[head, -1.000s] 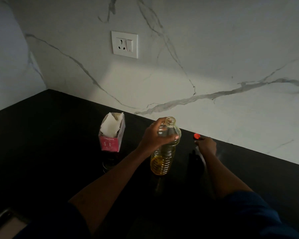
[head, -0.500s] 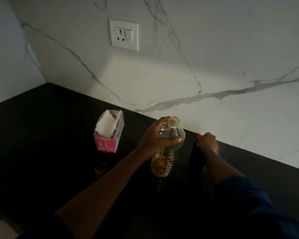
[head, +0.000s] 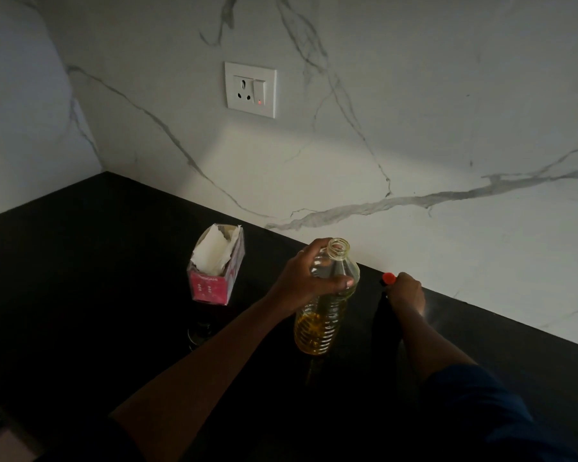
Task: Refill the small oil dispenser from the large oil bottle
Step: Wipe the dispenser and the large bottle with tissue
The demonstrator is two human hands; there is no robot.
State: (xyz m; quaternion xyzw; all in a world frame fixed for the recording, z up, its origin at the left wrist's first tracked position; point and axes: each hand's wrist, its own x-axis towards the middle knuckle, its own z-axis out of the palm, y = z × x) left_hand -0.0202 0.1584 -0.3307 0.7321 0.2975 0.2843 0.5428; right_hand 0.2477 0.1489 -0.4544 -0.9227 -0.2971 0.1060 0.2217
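- Head view shows a pink box point(head: 214, 281) with white paper in it, standing far left on the black counter point(head: 80, 261), well apart from the hands.
- Next comes the left hand point(head: 309, 275). Its fingers and thumb wrap around the top part of the large oil bottle point(head: 327, 315), just under the neck.
- That bottle stands straight up on the counter. Its mouth is open, with no lid on it, and yellow oil fills only the bottom part.
- Just to the right of the bottle is a red cap point(head: 388, 278), close to the wall.
- A dark shape sits under the red cap. It may be the small oil dispenser, but it is too dark to tell.
- The right hand point(head: 407, 293) is farthest right, with its fingers curled, holding the red cap.
- The bottle's mouth is higher than the red cap and beside it, so I think the bottle must tip to the right to pour.
- The right hand is nearer the dark shape, so it looks best placed to hold it steady.
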